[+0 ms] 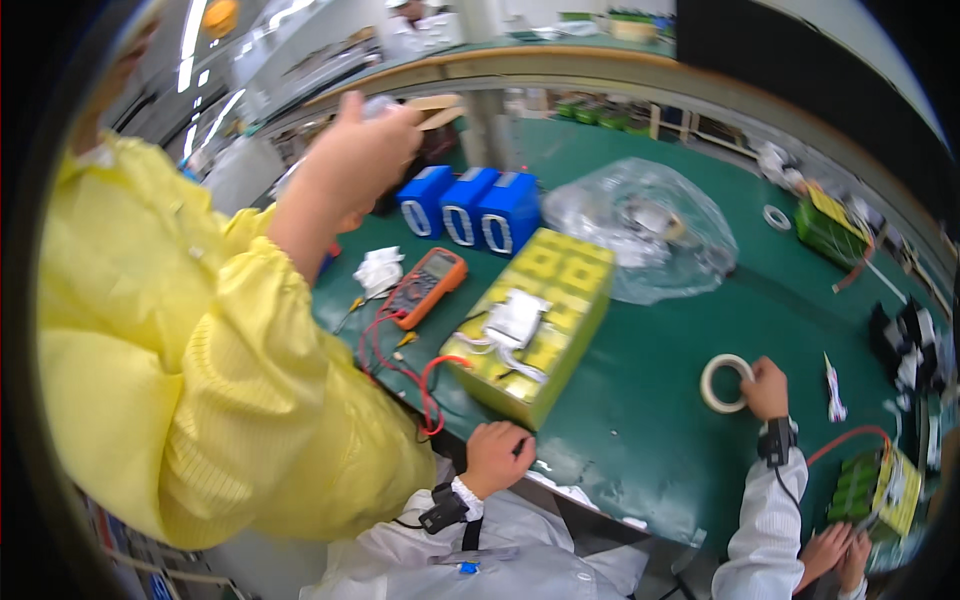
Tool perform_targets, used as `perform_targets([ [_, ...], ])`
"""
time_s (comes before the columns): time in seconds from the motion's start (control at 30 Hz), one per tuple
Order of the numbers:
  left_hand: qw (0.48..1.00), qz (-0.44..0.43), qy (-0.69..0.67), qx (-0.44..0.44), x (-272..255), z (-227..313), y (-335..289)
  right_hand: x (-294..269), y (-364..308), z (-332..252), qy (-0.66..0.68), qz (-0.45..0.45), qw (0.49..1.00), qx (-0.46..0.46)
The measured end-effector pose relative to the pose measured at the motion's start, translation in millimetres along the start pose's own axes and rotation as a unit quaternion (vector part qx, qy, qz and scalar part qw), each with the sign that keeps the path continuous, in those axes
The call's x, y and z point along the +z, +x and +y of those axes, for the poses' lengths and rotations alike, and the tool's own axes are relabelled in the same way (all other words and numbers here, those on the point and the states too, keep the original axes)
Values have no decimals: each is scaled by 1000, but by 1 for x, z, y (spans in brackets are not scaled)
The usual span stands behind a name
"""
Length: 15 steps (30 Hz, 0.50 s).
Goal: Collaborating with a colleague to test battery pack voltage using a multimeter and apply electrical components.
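My right hand [768, 388] grips the edge of a white tape roll [724, 383] lying on the green table [640, 420]. My left hand [495, 455] rests at the table's near edge with its fingers curled and nothing visible in it. Just beyond it lies a large yellow-green battery pack [560, 290] with a white connector and wires [515, 320] on top. Both my wrists wear black bands over white sleeves.
A person in a yellow coat [200, 350] stands at left with a raised hand [360, 150]. An orange multimeter [428, 285] with red leads, three blue blocks [470, 205] and a clear plastic bag [640, 230] lie behind the pack. Another person's hands [838, 555] work by a small green pack [880, 490].
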<state>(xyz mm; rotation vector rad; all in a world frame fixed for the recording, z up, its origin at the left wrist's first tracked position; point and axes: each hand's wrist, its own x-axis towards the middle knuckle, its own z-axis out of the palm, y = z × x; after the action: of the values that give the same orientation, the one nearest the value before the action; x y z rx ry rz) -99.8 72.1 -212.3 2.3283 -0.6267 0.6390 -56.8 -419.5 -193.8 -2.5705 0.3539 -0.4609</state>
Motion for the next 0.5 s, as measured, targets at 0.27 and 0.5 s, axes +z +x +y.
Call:
perform_targets([
  [0.27,1000,-8,11,4,-2,-6,-1,36,1,2,287,5,932,223],
  [0.5,1000,21,14,12,-1,-10,-6,49,-11,4,301,108,936,145],
])
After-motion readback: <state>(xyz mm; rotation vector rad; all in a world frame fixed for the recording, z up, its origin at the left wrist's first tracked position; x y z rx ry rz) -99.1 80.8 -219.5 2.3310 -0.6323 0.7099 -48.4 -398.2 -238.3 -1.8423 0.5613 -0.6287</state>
